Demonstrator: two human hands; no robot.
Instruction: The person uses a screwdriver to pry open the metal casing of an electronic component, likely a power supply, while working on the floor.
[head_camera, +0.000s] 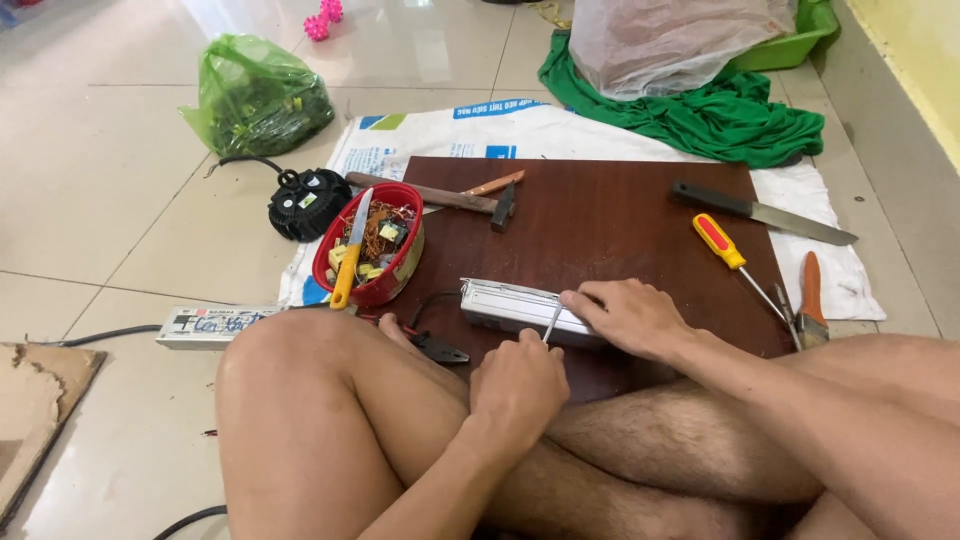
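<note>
Left hand (518, 385) is fisted around a thin metal tool (552, 322), its handle hidden in the grip. Right hand (628, 315) lies flat, fingers pressing the long grey metal driver box (510, 306) low-centre on the dark wood board (610, 220); the box's far end is covered.

- Bright, even daylight throughout, from the top of the view.
- White glare on the floor tiles (420, 40) near the top edge.
- Soft, short shadows under the hammer (440, 196) and bowl (372, 245).
- Sheen on the plastic bag (680, 40).
- Sharp at centre; slight wide-angle bending toward the edges.
</note>
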